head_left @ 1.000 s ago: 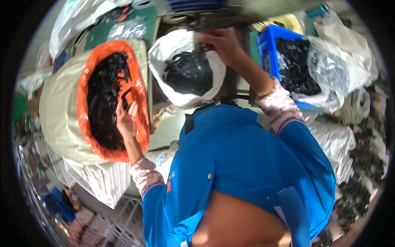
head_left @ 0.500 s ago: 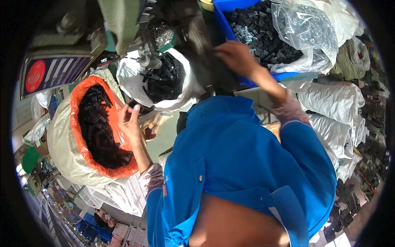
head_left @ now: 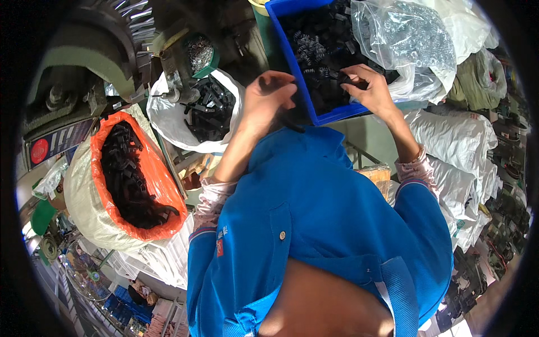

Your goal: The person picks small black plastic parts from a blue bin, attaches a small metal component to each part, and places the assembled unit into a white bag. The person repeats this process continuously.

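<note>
My right hand [head_left: 369,92] is over the near part of a blue bin [head_left: 306,92], thumb and fingers closed on a small black plastic part [head_left: 360,84]. Black parts [head_left: 328,92] and metal springs [head_left: 310,49] lie in that bin. Just left of the bin's edge is my left hand [head_left: 268,101], its fingers curled and slightly blurred. Something dark shows between its thumb and fingers, but its kind cannot be made out. Left of this hand, a white-lined container [head_left: 160,126] holds more black parts [head_left: 210,109].
Clear bags of springs [head_left: 410,36] rest over the bin's right side. A green machine [head_left: 84,73] fills the upper left, near a small green cup of metal pieces [head_left: 199,53]. An orange-lined sack [head_left: 168,180] of black parts stands left; white sacks [head_left: 449,135] lie right.
My left hand has moved right and up, from beside the orange-lined sack to the blue bin's left edge. My right hand has moved right, into the bin, and closed on a black part.
</note>
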{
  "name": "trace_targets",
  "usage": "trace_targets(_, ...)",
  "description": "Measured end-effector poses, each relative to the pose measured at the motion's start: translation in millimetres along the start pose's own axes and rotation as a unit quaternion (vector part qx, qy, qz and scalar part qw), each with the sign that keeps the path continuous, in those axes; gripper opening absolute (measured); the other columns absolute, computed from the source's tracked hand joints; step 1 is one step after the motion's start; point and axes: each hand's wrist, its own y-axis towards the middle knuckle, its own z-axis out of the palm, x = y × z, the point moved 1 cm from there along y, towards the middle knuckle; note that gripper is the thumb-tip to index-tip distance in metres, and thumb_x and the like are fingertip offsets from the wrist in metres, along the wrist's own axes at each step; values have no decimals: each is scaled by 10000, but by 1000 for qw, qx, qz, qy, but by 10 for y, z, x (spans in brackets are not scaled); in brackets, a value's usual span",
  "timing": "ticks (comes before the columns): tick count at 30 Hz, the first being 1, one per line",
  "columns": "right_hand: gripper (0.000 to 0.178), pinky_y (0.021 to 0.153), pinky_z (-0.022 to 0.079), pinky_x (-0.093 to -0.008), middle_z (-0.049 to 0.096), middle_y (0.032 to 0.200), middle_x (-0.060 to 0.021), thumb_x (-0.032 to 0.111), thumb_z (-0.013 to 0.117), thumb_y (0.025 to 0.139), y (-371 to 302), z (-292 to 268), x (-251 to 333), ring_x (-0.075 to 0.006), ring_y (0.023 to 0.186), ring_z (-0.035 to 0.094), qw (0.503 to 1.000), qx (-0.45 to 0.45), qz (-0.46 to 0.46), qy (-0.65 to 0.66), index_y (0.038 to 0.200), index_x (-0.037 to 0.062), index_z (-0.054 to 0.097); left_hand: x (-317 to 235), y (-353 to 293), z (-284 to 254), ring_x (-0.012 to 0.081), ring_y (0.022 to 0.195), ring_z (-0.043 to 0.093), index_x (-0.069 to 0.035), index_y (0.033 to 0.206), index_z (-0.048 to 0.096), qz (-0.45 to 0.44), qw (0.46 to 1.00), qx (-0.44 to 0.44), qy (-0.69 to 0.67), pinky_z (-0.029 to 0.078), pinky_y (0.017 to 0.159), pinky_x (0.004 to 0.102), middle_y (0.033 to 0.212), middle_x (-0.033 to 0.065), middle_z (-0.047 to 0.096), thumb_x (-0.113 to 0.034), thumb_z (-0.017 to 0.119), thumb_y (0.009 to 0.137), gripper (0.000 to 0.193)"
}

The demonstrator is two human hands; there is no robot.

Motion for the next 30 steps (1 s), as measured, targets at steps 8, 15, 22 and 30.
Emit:
trace_targets(8, 309, 751, 507, -252, 674, 928, -83, 66, 720, 784, -191, 301, 288, -112, 844, 621, 930, 8, 169, 326, 1065, -19, 628, 54, 32, 304, 135, 845, 611, -50, 1011, 635, 124, 944, 92, 293, 491, 755, 301, 953, 61, 656, -90, 741, 749, 286)
trace_targets(15, 269, 689, 534, -280, 669, 900, -89, 168, 648, 871, -184, 436, 163, -134, 781, 640, 881, 197, 213, 374, 1046, -36, 646, 211, -100, 28, 105, 767, 565, -69, 936, 546, 128, 908, 74, 392, 469, 687, 272, 810, 28, 574, -28, 716, 735, 266)
trace_targets(22, 154, 643, 514, -404, 592, 850, -140, 85, 602, 757, 537, 681, -595, -335, 768, 617, 942, 138, -137, -275, 900, 91, 660, 84, -16, -56, 83, 839, 557, -34, 1093, 587, 74, 946, 12, 314, 448, 777, 233, 891, 17, 607, -23, 691, 784, 326)
trace_targets(30, 193, 597, 527, -421, 581, 958, -151, 95, 528, 794, 666, 858, -925, -317, 767, 642, 864, 246, -242, -366, 961, 107, 623, 106, -103, -162, 75, 827, 566, 0, 1050, 602, 77, 960, -60, 261, 464, 757, 229, 894, 17, 620, -18, 671, 810, 250)
